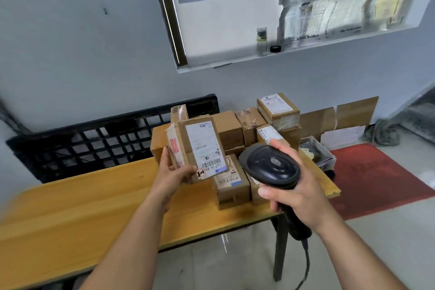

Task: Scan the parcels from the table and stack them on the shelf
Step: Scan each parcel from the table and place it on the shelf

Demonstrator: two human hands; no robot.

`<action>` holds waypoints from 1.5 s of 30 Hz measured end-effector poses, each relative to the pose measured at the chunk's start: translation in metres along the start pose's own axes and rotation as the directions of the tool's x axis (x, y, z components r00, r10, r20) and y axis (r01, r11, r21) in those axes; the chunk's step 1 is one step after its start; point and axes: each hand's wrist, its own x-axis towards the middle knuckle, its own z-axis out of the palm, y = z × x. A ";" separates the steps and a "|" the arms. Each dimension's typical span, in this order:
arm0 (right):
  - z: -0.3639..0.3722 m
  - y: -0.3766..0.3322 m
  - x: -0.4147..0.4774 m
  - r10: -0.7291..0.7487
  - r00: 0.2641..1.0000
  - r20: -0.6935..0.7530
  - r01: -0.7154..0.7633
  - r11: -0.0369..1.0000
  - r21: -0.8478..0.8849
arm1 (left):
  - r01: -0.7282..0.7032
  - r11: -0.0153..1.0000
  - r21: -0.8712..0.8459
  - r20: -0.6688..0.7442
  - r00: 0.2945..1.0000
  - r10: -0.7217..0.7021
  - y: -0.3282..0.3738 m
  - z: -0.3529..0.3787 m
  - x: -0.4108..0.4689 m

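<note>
Above the yellow wooden table (98, 200), the left hand (173, 175) grips a brown cardboard parcel (196, 146) by its lower edge, white label up, while the right hand (297, 192) is curled round a black handheld barcode scanner (270, 167) just beside it, near the heap of brown cardboard boxes (249, 129).

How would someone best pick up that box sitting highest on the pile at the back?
Probably from above, gripping two opposite side faces of the top box. It stands higher than the boxes around it, so those sides look free, and its labelled face lies upward, ready for the scanner.
</note>
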 end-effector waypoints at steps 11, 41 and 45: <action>0.068 -0.042 -0.002 -0.073 0.938 0.339 0.020 0.987 0.160 | -0.205 0.978 0.037 -0.226 0.952 0.208 -0.002 -0.083 -0.054; 0.274 -0.059 -0.024 -0.056 0.819 0.572 -0.032 0.989 0.143 | -0.207 0.977 0.046 -0.517 0.832 0.201 -0.040 -0.316 -0.128; 0.323 -0.066 -0.030 -0.074 0.805 0.589 -0.009 0.991 0.136 | -0.176 0.982 0.062 -0.563 0.807 0.180 -0.045 -0.363 -0.149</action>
